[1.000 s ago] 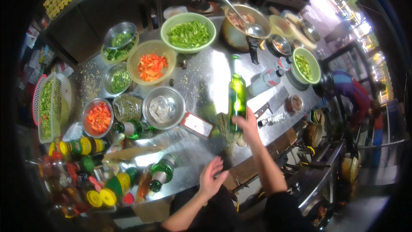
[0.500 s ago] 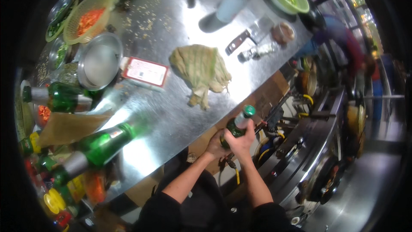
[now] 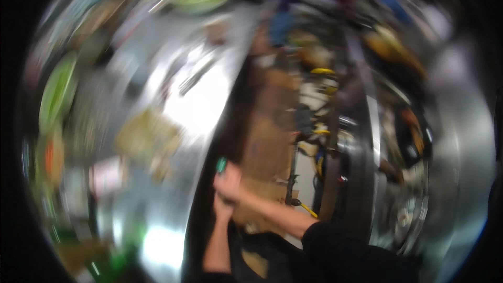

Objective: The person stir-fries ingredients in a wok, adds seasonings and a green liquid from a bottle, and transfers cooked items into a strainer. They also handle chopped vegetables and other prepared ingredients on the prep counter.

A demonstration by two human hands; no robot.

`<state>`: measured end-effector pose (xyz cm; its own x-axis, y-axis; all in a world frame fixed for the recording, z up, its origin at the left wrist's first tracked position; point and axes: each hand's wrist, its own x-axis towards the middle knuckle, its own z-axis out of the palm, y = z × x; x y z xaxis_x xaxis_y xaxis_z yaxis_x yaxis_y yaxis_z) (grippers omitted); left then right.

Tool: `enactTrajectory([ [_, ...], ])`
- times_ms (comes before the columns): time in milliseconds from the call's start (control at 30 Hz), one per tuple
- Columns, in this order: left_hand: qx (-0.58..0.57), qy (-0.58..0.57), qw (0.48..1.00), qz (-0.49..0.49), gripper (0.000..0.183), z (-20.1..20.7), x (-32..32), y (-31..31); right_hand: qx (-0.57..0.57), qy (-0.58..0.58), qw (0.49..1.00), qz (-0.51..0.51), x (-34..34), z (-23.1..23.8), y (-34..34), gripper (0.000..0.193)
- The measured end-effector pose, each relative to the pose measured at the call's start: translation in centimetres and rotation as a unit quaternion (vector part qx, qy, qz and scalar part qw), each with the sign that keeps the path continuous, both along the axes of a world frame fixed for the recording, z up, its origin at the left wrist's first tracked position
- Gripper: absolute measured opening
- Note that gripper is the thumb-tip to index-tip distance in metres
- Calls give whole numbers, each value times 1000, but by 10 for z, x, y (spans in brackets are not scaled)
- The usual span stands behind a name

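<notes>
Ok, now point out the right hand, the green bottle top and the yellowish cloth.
Right hand [image 3: 229,183]: head view, middle of the hand.
Green bottle top [image 3: 221,165]: head view, middle of the top.
Yellowish cloth [image 3: 148,135]: head view, blurred middle of its wide part.

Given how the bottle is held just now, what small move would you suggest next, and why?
I would perhaps shift the bottle leftward over the table: the right hand is around it, only its green top shows, and the left hand is close below. Both hands appear just past the table's edge. Blur hides the left hand's grip.
</notes>
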<state>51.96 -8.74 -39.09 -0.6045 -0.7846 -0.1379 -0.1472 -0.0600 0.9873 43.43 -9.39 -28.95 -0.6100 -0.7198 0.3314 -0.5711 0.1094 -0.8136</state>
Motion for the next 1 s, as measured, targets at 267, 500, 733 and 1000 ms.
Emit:
enactTrajectory([
  [267, -161, -5, 982, -95, 62, 293, -103, 62, -202, -297, 927, -106, -127, 229, 124, 7],
  [500, -199, 3, 939, -280, 63, 394, -305, 108, -264, -139, 891, -343, -303, 376, 212, 17],
  [733, -155, 83, 899, -401, 60, 425, -401, 179, -204, -97, 885, -408, -372, 408, 295, 14],
  [1000, -135, 119, 866, -467, 58, 467, -450, 211, -182, -80, 875, -441, -408, 441, 337, 37],
])
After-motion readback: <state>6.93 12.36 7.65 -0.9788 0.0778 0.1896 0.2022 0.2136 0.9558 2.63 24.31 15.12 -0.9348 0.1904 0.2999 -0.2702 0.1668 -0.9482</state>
